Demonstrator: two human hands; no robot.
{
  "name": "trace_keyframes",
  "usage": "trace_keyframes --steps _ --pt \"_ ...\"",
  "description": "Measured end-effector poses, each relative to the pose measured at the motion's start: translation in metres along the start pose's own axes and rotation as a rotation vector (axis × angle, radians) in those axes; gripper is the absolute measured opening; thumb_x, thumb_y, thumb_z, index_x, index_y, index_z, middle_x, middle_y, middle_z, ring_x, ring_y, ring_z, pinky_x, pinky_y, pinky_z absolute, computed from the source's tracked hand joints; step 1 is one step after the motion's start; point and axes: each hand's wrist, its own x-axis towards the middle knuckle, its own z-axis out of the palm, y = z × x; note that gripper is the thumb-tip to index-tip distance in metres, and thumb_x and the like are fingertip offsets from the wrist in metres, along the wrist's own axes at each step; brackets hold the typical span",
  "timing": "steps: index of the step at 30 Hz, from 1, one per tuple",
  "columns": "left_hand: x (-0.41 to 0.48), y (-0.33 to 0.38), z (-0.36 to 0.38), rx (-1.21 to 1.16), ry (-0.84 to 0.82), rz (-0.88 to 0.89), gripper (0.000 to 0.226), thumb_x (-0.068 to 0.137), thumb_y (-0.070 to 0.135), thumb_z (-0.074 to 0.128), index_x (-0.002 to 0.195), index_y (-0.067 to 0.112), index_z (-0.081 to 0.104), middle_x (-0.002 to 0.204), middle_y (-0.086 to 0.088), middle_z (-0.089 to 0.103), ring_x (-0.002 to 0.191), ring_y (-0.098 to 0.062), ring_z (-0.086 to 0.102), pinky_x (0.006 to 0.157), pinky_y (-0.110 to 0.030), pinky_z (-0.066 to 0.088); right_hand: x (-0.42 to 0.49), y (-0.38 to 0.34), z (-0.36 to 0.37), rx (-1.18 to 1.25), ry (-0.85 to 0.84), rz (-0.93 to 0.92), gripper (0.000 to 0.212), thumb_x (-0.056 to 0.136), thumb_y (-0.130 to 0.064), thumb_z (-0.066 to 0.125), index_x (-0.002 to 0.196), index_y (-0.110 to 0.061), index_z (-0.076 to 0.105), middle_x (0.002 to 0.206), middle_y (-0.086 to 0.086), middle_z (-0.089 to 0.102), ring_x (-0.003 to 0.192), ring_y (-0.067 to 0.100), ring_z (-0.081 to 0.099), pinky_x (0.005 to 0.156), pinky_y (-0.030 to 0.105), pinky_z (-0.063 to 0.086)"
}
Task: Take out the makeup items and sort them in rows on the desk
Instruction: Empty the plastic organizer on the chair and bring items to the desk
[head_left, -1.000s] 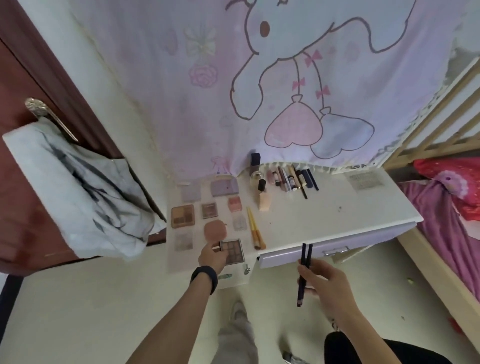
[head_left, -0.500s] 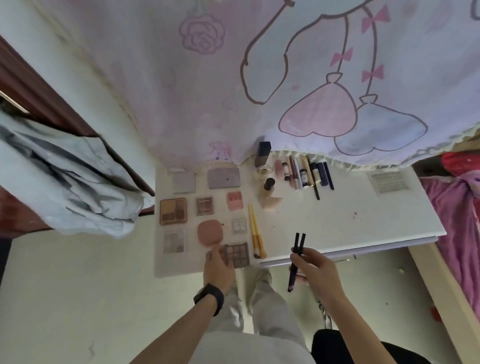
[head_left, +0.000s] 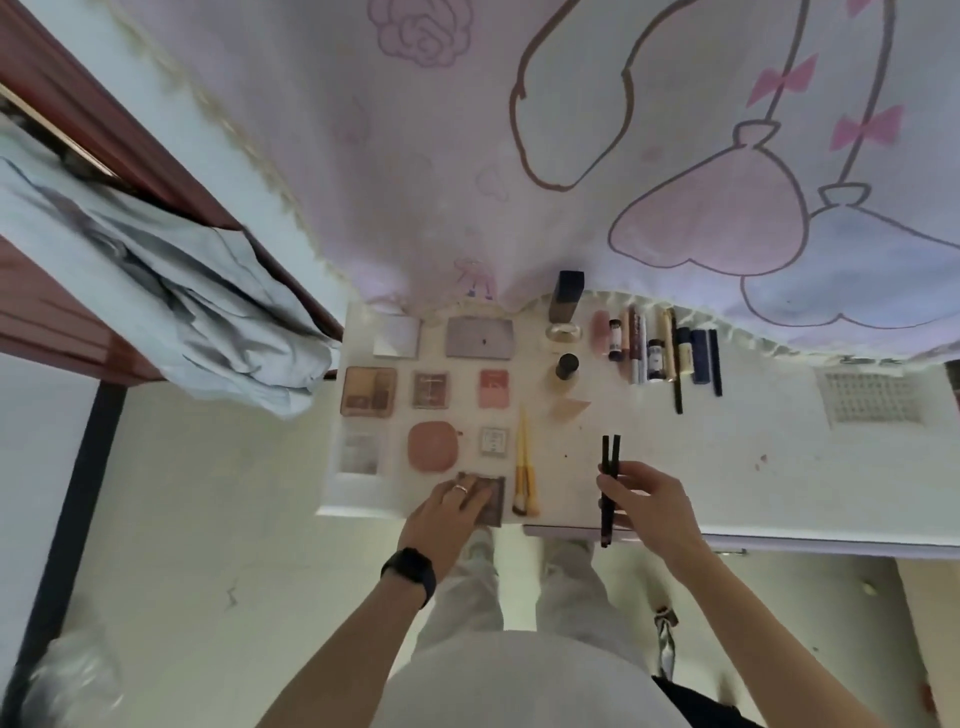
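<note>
My right hand grips two thin black makeup pencils upright over the white desk, near its front edge. My left hand lies with straight fingers on a dark eyeshadow palette at the desk's front left. Several palettes and compacts lie in rows on the left, among them a brown palette and a round pink compact. Two yellow-handled brushes lie beside them. A row of tubes and pencils lies at the back.
A pink and white cartoon curtain hangs over the desk's back edge. A grey cloth hangs on a red-brown door at the left. A white perforated sheet lies on the desk's right part. The drawer front shows below the desk edge.
The drawer has gone from pulled out to nearly in. My right hand has carried the two pencils up over the desk. My left hand has slid further onto the dark palette.
</note>
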Motion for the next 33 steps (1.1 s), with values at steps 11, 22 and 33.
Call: trace_keyframes --steps 11,22,33 --pt "0.006 0.009 -0.002 -0.040 -0.064 -0.103 0.098 0.046 0.010 0.097 0.127 0.028 0.046 0.126 0.004 0.065 0.085 -0.022 0.068 0.047 -0.026 0.058 0.049 0.050 -0.030 -0.341 0.013 0.097 0.016 0.086 -0.030 0.076 0.100 -0.026 0.069 0.092 -0.004 0.074 0.085 0.023 0.071 0.086 0.041 0.058" --pt "0.007 0.044 -0.030 0.053 0.177 0.008 0.059 0.068 0.026 0.083 0.120 0.021 0.056 0.116 -0.002 0.065 0.088 -0.021 0.067 0.064 -0.029 0.057 0.065 0.024 -0.075 -0.223 0.076 0.098 0.024 0.088 -0.023 0.076 0.109 -0.013 0.070 0.091 -0.003 0.072 0.084 0.026 0.072 0.081 0.042 0.062" --pt "0.114 0.194 -0.038 -0.101 -0.026 0.137 0.053 0.099 0.020 0.044 0.150 0.018 0.031 0.160 -0.006 0.025 0.145 -0.025 0.024 0.114 -0.037 0.031 0.130 -0.036 -0.158 -0.502 0.291 -0.023 0.032 0.092 -0.025 0.065 0.123 -0.018 0.062 0.108 0.002 0.073 0.082 0.020 0.063 0.058 0.022 0.044"
